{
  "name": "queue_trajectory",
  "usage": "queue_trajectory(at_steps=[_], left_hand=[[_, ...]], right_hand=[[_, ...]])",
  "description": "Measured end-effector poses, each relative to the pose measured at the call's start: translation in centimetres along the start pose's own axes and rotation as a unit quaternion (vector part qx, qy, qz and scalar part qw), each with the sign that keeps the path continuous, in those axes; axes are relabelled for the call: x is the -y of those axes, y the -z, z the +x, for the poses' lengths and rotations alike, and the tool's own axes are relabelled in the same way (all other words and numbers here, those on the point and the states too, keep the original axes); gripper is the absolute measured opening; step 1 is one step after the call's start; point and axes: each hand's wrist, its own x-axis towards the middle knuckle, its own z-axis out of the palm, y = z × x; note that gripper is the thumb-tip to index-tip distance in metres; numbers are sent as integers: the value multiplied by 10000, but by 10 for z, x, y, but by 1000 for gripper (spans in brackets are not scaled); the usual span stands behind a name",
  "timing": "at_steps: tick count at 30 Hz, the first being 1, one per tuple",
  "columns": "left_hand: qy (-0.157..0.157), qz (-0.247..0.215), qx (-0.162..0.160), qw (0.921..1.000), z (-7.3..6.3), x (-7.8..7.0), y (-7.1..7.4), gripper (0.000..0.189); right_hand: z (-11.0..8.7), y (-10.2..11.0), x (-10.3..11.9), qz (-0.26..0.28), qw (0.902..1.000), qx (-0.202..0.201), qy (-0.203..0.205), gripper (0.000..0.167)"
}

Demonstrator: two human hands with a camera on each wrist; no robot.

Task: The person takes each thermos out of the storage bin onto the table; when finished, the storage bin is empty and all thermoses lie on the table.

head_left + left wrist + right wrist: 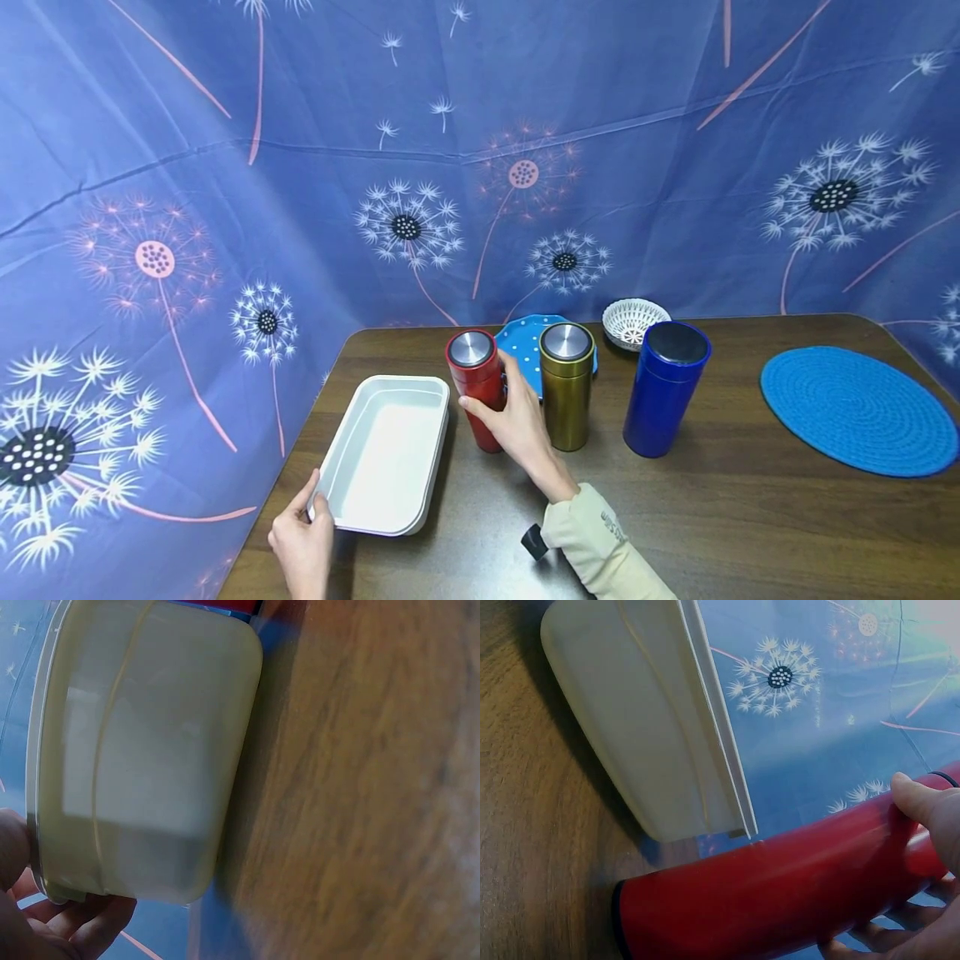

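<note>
My right hand (517,417) grips a red thermos flask (480,387) with a silver-topped lid, thumb on the near side and fingers round the far side. In the right wrist view the red flask stretches across the lower part, its black-edged base near the wooden table. At the left, my left hand (302,533) pinches the near left corner of a white rectangular tray (386,454), which holds nothing. Thumb above the rim and fingers beneath it show in the left wrist view. The red flask stands just right of the tray.
A gold flask (567,392) and a wider blue flask (666,392) stand to the right. Behind them lie a blue dotted plate (521,342) and a white patterned bowl (633,321). A round blue woven mat (858,412) lies at the right of the wooden table (720,525).
</note>
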Motion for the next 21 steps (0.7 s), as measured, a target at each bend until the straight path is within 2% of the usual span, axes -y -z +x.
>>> queue_trajectory(at_steps=[3,10,13,16,18,21], left_hand=[[35,-4,30,10000,0,1,0,34],[-98,-100,130,9998,4,2,0,34],[-169,-65,174,9997,4,3,1,33],[-347,112,197,9991,5,4,4,31],[-572,220,233,9978,6,4,6,30],[-879,418,421,9944,9,2,10,31]], right_hand=[[-2,-1,-1,-85,9999,107,-106,84],[-17,3,-4,-169,9993,326,-49,83],[-30,10,-5,-209,9972,607,-379,84],[-49,21,-7,-321,9929,946,-652,83],[-63,31,-7,-427,9892,1181,-762,82],[-81,52,-10,-582,9832,1461,-924,78]])
